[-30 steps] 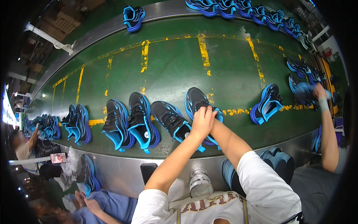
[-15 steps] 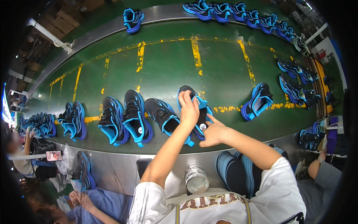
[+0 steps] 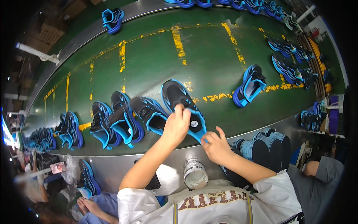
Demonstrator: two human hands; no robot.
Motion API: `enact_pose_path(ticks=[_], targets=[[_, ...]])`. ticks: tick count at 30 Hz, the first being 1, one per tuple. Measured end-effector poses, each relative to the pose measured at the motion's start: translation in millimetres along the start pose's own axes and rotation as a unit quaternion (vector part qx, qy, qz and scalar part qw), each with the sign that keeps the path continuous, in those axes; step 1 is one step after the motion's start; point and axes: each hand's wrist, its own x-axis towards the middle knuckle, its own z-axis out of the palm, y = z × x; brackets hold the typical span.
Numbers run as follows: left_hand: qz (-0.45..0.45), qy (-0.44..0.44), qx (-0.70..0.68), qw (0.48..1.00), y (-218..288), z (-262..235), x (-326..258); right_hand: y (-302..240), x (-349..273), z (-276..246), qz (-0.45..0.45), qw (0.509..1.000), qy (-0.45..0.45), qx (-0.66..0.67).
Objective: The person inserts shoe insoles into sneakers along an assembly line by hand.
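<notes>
A black and blue sneaker (image 3: 179, 100) lies on the green conveyor belt (image 3: 209, 63), heel toward me. My left hand (image 3: 176, 125) rests on its opening, fingers pressed into the shoe. My right hand (image 3: 216, 146) touches the blue heel edge with its fingertips, fingers apart. Just left of this shoe lies another black and blue sneaker (image 3: 151, 114), and further left a pair (image 3: 115, 121) stands side by side.
More blue sneakers: one (image 3: 249, 86) at the right on the belt, a pair (image 3: 69, 130) at the left, rows along the far edge (image 3: 283, 15). A stack of dark insoles (image 3: 261, 147) stands by my right arm. A tape roll (image 3: 194, 173) sits on the metal ledge.
The belt carried the shoes onward. My left hand stayed on the sneaker's opening, and my right hand moved from the shoe's top down to its heel edge.
</notes>
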Motion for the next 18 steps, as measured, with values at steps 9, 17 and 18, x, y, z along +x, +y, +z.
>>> enact_pose_path(ticks=[9, 17, 18], targets=[[0.105, -0.051, 0.472, 0.874, -26, 7, 28, -13, 22, 6, 0.035, 0.992, 0.115, 0.036], [0.153, -0.218, 0.423, 0.866, -28, 12, 47, 9, -54, -67, 0.129, 0.966, 0.201, 0.101], [0.134, -0.235, 0.391, 0.880, -31, -2, 49, 15, -69, -80, 0.152, 0.960, 0.216, 0.092]])
